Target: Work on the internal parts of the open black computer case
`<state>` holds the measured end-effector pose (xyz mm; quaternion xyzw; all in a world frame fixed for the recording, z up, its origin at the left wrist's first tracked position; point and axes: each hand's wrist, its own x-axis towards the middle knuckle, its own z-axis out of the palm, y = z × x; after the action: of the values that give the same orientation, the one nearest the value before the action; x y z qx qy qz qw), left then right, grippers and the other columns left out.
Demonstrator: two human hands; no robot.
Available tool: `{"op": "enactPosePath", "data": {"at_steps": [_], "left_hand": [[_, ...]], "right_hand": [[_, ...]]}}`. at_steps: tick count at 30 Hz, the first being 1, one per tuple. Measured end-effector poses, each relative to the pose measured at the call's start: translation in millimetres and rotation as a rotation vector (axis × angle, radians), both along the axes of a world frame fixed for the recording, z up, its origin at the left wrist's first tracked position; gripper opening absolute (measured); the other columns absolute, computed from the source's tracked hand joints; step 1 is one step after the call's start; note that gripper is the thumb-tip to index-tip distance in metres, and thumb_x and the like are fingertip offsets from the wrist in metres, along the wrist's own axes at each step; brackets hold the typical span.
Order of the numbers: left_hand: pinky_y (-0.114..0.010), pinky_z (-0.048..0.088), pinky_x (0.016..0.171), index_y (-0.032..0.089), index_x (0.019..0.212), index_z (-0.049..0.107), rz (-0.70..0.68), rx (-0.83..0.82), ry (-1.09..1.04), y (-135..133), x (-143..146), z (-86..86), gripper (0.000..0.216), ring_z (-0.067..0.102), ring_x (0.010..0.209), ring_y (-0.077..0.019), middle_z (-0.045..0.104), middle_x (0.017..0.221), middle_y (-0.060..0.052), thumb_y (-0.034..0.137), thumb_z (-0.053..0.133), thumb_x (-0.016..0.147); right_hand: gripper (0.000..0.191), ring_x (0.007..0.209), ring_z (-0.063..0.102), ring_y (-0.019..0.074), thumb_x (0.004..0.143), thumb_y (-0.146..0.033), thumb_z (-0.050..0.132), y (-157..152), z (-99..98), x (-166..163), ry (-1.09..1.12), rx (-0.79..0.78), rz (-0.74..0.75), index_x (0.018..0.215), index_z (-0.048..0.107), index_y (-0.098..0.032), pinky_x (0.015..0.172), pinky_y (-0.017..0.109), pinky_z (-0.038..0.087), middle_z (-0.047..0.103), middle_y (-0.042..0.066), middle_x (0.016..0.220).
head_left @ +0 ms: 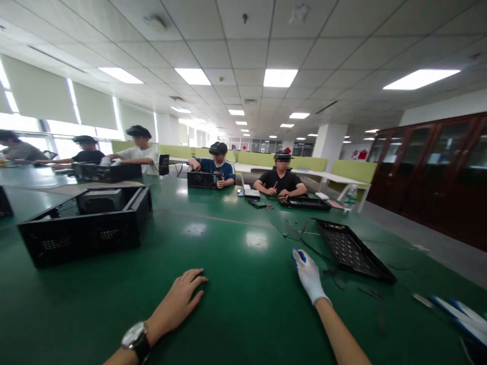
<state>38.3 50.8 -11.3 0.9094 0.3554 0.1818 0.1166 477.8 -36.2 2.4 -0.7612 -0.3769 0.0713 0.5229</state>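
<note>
Green matting covers the long worktop [236, 304] that fills the head view, and both our hands rest on it. Our left hand [181, 299], bare with a watch [134, 338] at the wrist, lies palm down with the fingers spread flat on the mat, holding nothing; it seems to steady us as we lean in. Our right hand [309, 276] wears a white glove and is curled around a small blue-tipped tool [300, 255], whose tip pokes out past the knuckles; the rest is hidden in the fist. Just beside that hand, to its right, a black perforated side panel [352, 251] lies flat, near thin cables or ties [297, 232] scattered on the mat. Well apart to our left sits an open black computer case [87, 223], its top off so the inside shows. Further along the worktop, other people [280, 180] sit bent over similar cases and panels, their hands busy with their own parts.
</note>
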Motion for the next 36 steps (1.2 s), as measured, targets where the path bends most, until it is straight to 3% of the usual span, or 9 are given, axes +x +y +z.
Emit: {"op": "enactPosePath", "data": {"at_steps": [4,7,14,19,21,25,29,33,36], "left_hand": [[-0.053,0.039,0.117,0.028,0.131,0.059,0.004,0.006,-0.018,-4.8,1.4,4.9,0.033,0.042,0.142,-0.0271,0.048,0.151,-0.008,0.028,0.048,0.100],[-0.054,0.039,0.117,0.027,0.131,0.059,0.005,-0.006,-0.030,-7.5,1.6,8.9,0.033,0.043,0.142,-0.0285,0.048,0.151,-0.008,0.027,0.050,0.100],[-0.057,0.038,0.117,0.024,0.131,0.060,0.017,-0.022,-0.019,-15.2,0.6,19.3,0.034,0.043,0.142,-0.0300,0.049,0.150,-0.010,0.021,0.053,0.097],[-0.058,0.040,0.117,0.025,0.130,0.060,0.008,0.021,-0.022,-15.5,-1.7,16.2,0.033,0.039,0.145,-0.0317,0.049,0.151,-0.009,0.022,0.054,0.098],[-0.057,0.041,0.117,0.023,0.127,0.061,-0.019,0.117,-0.029,-19.3,-0.4,13.3,0.034,0.038,0.146,-0.0320,0.051,0.148,-0.010,0.014,0.053,0.095],[-0.053,0.043,0.117,0.021,0.131,0.056,-0.097,0.279,-0.066,-26.9,6.8,18.8,0.041,0.042,0.143,-0.0293,0.055,0.143,-0.010,0.008,0.049,0.093],[-0.047,0.041,0.119,0.019,0.133,0.055,-0.085,0.424,-0.065,5.8,12.3,65.7,0.035,0.043,0.141,-0.0268,0.057,0.140,-0.010,0.021,0.052,0.099],[-0.049,0.031,0.123,0.017,0.136,0.054,0.031,0.511,-0.024,89.3,9.7,139.3,0.036,0.039,0.142,-0.0279,0.053,0.143,-0.012,0.034,0.044,0.105],[-0.052,0.039,0.115,0.013,0.125,0.061,0.138,0.467,0.062,144.4,4.0,175.4,0.034,0.050,0.131,-0.0286,0.059,0.132,-0.015,0.036,0.044,0.106]], "right_hand": [[0.068,0.107,0.064,0.0335,0.064,-0.074,0.053,2.9,-1.3,2.2,-0.046,0.002,0.018,0.107,0.061,-0.021,0.099,0.045,0.047,0.062,0.016,0.120],[0.075,0.110,0.063,0.0357,0.064,-0.070,0.055,-2.1,1.7,3.5,-0.065,-0.050,0.017,0.121,0.058,-0.021,0.097,0.048,0.049,0.058,0.017,0.127],[0.087,0.092,0.068,0.0378,0.068,-0.075,0.043,-2.7,9.7,-9.3,-0.131,-0.228,0.070,0.131,0.052,-0.015,0.089,0.051,0.052,0.070,0.016,0.100],[0.055,0.109,0.066,0.0368,0.074,-0.060,0.048,0.6,0.7,-10.5,-0.329,-0.088,0.084,0.108,0.066,-0.021,0.096,0.051,0.053,0.066,0.018,0.121],[0.041,0.109,0.066,0.0360,0.074,-0.051,0.050,0.2,-3.1,-8.1,-0.427,-0.120,0.130,0.098,0.071,-0.024,0.097,0.051,0.053,0.068,0.016,0.118],[0.039,0.102,0.067,0.0394,0.073,-0.043,0.051,-1.5,-8.7,-5.9,-0.613,-0.258,0.192,0.099,0.074,-0.025,0.097,0.058,0.051,0.071,0.015,0.115],[0.044,0.088,0.070,0.0369,0.078,-0.048,0.050,0.1,-12.0,-7.1,-0.570,-0.283,0.169,0.112,0.069,-0.027,0.083,0.054,0.056,0.073,0.011,0.095],[0.044,0.100,0.069,0.0371,0.080,-0.049,0.049,5.0,-13.3,-4.9,-0.518,-0.216,0.173,0.113,0.068,-0.026,0.087,0.053,0.056,0.073,0.013,0.104],[0.041,0.108,0.067,0.0381,0.081,-0.048,0.045,7.5,-14.3,-1.5,-0.505,-0.159,0.211,0.103,0.070,-0.025,0.096,0.054,0.053,0.072,0.014,0.113]]}}
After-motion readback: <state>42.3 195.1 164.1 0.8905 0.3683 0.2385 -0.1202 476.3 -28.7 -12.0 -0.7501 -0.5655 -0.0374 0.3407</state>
